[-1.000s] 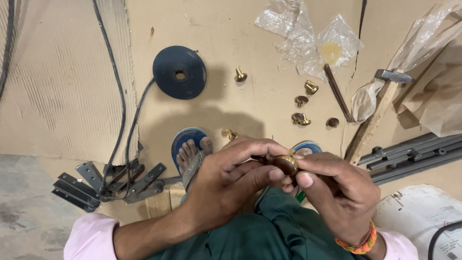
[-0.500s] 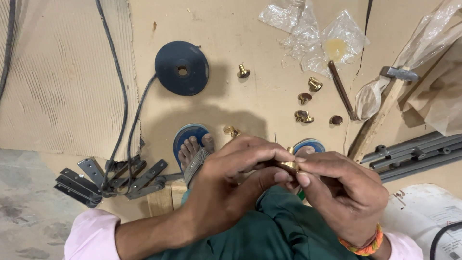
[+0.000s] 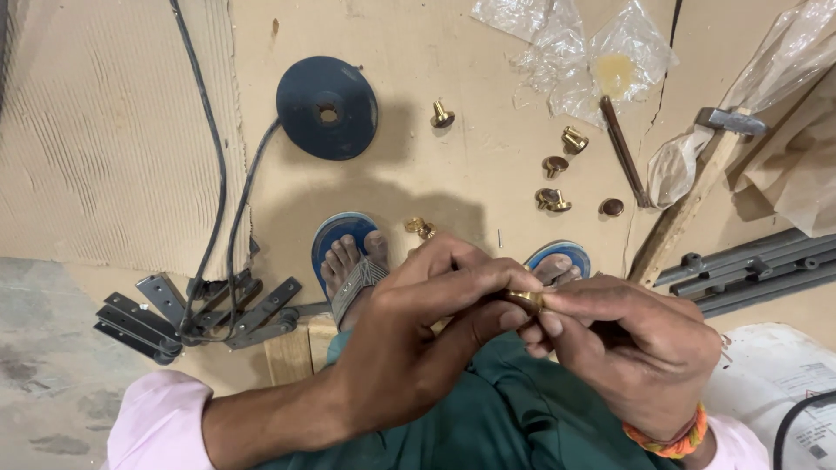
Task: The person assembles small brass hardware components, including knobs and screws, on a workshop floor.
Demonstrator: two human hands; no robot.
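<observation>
My left hand (image 3: pixel 427 339) and my right hand (image 3: pixel 627 348) meet in front of me, fingertips pinched together around a small brass fitting (image 3: pixel 526 299). Only a sliver of the brass shows between the fingers. Both hands hover above my lap and my feet in blue sandals (image 3: pixel 341 237). Several loose brass fittings (image 3: pixel 552 200) lie on the board beyond my hands, one close to my left foot (image 3: pixel 420 228) and one farther off (image 3: pixel 441 115).
A dark blue disc (image 3: pixel 327 107) with black cables (image 3: pixel 218 191) lies upper left. Grey metal hinges (image 3: pixel 165 313) sit at left. Clear plastic bags (image 3: pixel 592 61), a dark rod (image 3: pixel 623 150), a hammer (image 3: pixel 697 187) and grey metal rails (image 3: pixel 749 270) are at right.
Both hands stay pinched on the brass fitting with only small finger shifts; the view has drifted slightly.
</observation>
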